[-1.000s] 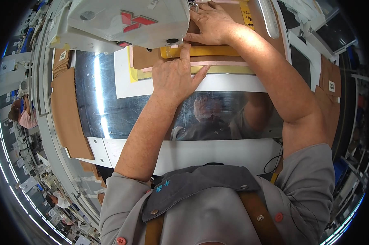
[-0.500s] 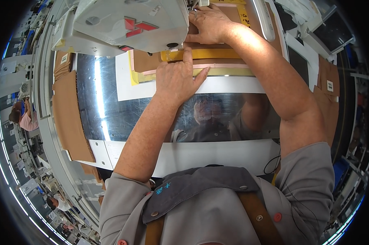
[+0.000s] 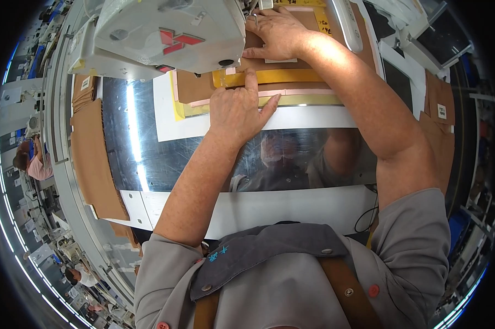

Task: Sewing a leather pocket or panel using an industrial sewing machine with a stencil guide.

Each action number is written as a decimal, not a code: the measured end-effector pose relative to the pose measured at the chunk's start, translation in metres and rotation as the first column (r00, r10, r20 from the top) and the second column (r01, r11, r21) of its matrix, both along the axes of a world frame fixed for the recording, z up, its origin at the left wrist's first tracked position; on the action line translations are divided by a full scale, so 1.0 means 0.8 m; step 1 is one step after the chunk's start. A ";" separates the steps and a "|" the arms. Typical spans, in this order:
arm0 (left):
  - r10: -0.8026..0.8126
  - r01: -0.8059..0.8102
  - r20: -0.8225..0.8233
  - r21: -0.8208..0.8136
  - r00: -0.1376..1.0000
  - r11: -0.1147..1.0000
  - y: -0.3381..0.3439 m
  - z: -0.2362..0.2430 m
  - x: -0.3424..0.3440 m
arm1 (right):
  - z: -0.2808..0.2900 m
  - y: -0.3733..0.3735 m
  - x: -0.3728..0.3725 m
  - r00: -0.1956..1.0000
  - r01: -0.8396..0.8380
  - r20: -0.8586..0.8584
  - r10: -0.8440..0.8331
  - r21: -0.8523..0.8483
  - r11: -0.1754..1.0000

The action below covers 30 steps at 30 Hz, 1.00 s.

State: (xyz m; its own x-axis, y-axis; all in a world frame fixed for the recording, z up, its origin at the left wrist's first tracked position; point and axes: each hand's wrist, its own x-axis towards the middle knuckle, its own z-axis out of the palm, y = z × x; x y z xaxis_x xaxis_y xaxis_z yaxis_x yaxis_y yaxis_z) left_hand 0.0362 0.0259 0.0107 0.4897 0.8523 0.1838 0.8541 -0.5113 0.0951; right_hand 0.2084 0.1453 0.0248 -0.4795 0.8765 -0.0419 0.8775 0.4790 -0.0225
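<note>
My left hand [image 3: 233, 112] lies palm down at the near edge of a flat layered template, its index finger stretched onto a yellow strip [image 3: 291, 75] and its thumb spread to the right. Under the strip is a brown sheet [image 3: 195, 90], bordered by pink and pale yellow edging [image 3: 313, 100]. Farther back, my right hand [image 3: 277, 35] rests flat on the brown sheet with its fingers apart, close to the needle area of a white sewing machine head [image 3: 148, 41]. The machine hides part of the template's left side. Neither hand grips anything.
A shiny metal bed [image 3: 132, 126] with a white sheet [image 3: 168, 123] supports the template. Stacked brown pieces [image 3: 96, 159] lie at the left, and more brown sheets [image 3: 438, 123] at the right. A long white machine part [image 3: 347, 24] stands behind my right forearm.
The machine head appears slightly farther left in the picture, baring a little more of the brown sheet by my right hand. Both hands keep nearly the same places and poses.
</note>
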 end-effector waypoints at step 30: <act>-0.109 0.109 0.129 0.014 0.986 0.994 -0.066 0.005 -0.019 | -0.030 -0.064 0.014 0.933 -0.142 -0.300 0.199 0.201 0.969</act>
